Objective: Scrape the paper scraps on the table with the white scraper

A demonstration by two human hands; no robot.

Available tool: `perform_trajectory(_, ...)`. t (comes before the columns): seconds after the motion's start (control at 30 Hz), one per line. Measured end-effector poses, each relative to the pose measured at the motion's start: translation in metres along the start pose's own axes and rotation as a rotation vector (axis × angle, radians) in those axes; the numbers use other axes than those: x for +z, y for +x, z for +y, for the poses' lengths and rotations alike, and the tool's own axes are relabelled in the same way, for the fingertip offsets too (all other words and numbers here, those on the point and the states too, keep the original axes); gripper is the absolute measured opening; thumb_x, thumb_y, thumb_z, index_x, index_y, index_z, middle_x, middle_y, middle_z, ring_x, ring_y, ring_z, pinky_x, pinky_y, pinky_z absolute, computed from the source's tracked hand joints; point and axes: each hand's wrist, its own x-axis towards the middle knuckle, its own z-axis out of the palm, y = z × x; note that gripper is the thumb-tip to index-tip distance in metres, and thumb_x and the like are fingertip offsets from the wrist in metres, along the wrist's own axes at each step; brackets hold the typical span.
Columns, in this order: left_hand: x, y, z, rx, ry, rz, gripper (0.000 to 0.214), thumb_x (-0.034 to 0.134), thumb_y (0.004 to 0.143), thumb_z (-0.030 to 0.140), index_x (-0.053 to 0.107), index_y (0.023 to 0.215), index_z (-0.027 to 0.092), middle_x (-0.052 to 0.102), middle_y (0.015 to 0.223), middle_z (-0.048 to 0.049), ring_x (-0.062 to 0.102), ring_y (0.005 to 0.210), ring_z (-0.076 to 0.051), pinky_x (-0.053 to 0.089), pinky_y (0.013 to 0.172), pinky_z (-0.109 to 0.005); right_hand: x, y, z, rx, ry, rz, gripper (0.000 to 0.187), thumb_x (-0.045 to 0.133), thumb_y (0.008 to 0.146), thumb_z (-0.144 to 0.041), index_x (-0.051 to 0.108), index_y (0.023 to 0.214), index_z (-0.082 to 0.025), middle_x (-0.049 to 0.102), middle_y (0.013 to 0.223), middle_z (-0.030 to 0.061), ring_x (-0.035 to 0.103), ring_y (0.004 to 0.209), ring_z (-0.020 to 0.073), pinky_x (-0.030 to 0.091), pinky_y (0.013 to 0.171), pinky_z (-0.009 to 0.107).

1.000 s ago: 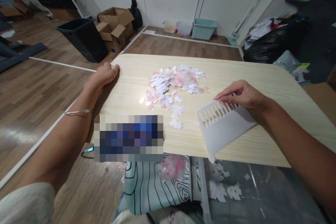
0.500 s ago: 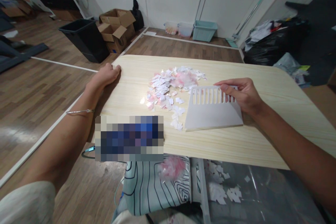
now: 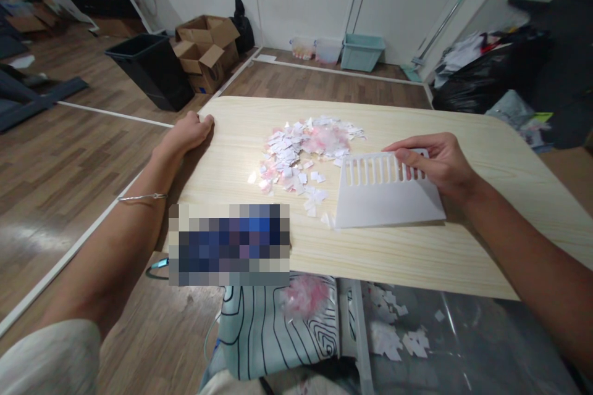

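Observation:
My right hand [image 3: 447,163] grips a white plastic scraper [image 3: 386,207] by its slotted top edge, thumb in front and fingers behind. The scraper leans over the wooden table [image 3: 491,197], its straight lower edge at the tabletop. Small paper scraps [image 3: 315,200] lie just left of it, some at its lower left corner. Farther back spreads a pile of white paper bits [image 3: 285,148] mixed with pink fluff [image 3: 327,139]. My left hand [image 3: 189,131] is closed around the table's far left edge; its fingertips are partly hidden.
A pixelated dark device [image 3: 229,244] lies at the table's front left, with a cable [image 3: 160,263]. Below the front edge are a patterned cloth [image 3: 269,327] with pink fluff and a clear bin [image 3: 445,352] holding paper scraps. A black bin [image 3: 152,71] and cardboard boxes [image 3: 206,52] stand beyond.
My right hand has moved the scraper a little to the right. A few paper scraps at its lower left corner have shifted right too. My left hand has stayed in place.

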Motion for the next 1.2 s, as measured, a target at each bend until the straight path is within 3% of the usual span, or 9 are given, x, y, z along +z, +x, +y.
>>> perform_trajectory(0.13,-0.003,-0.002,0.003,-0.029,-0.032,-0.035,0.073,0.033,0.106,0.053,0.056,0.144,-0.005,0.061,0.146,-0.0322,0.061,0.137,-0.040,0.048,0.110,-0.046,0.000,0.000,-0.002,-0.007,0.093,0.092,0.035,0.091,0.075,-0.060,0.083,0.085,-0.027,0.065,0.057,0.0003,0.049,0.047,0.0138,0.032,0.046,0.031)
perform_trajectory(0.33,-0.006,-0.007,0.008,-0.040,-0.031,-0.038,0.074,0.033,0.105,0.053,0.056,0.143,-0.005,0.062,0.145,-0.0335,0.061,0.136,-0.041,0.048,0.108,-0.047,0.010,-0.002,-0.010,0.022,0.061,0.007,0.040,0.093,0.072,-0.060,0.075,0.081,-0.025,0.063,0.059,-0.0008,0.047,0.044,0.0129,0.031,0.044,0.031)
perform_trajectory(0.5,-0.005,-0.006,0.005,-0.033,-0.034,-0.036,0.074,0.032,0.103,0.056,0.058,0.141,-0.003,0.062,0.144,-0.0337,0.062,0.134,-0.042,0.048,0.106,-0.047,0.005,-0.003,-0.012,0.009,-0.019,0.004,0.036,0.087,0.077,-0.063,0.078,0.077,-0.029,0.061,0.059,0.0015,0.046,0.049,0.0164,0.036,0.047,0.035)
perform_trajectory(0.7,-0.004,-0.004,0.004,-0.034,-0.035,-0.036,0.074,0.032,0.104,0.055,0.057,0.140,-0.004,0.062,0.144,-0.0340,0.061,0.134,-0.043,0.048,0.105,-0.047,0.007,-0.003,-0.012,-0.004,0.021,0.072,0.038,0.087,0.076,-0.067,0.082,0.080,-0.030,0.063,0.064,0.0014,0.045,0.052,0.0152,0.034,0.049,0.035)
perform_trajectory(0.8,-0.004,-0.003,0.004,-0.027,-0.031,-0.043,0.075,0.033,0.105,0.055,0.057,0.141,-0.006,0.061,0.145,-0.0339,0.062,0.134,-0.042,0.049,0.106,-0.046,0.008,-0.001,-0.009,-0.011,0.005,0.031,0.035,0.085,0.079,-0.066,0.083,0.083,-0.031,0.062,0.060,0.0002,0.046,0.050,0.0151,0.033,0.049,0.035)
perform_trajectory(1.03,-0.004,-0.004,0.004,-0.025,-0.023,-0.041,0.077,0.032,0.105,0.056,0.056,0.143,-0.006,0.062,0.144,-0.0334,0.061,0.136,-0.043,0.048,0.107,-0.048,-0.008,0.000,-0.005,0.045,-0.025,-0.117,0.034,0.086,0.079,-0.063,0.083,0.081,-0.029,0.059,0.053,-0.0004,0.044,0.047,0.0141,0.027,0.045,0.033)
perform_trajectory(1.2,-0.006,-0.005,0.004,-0.026,-0.042,-0.040,0.075,0.033,0.104,0.055,0.057,0.143,-0.005,0.061,0.146,-0.0323,0.062,0.134,-0.041,0.048,0.107,-0.047,-0.015,0.000,-0.004,0.097,0.061,-0.035,0.036,0.090,0.072,-0.065,0.083,0.079,-0.030,0.057,0.053,-0.0005,0.041,0.046,0.0135,0.024,0.045,0.033)
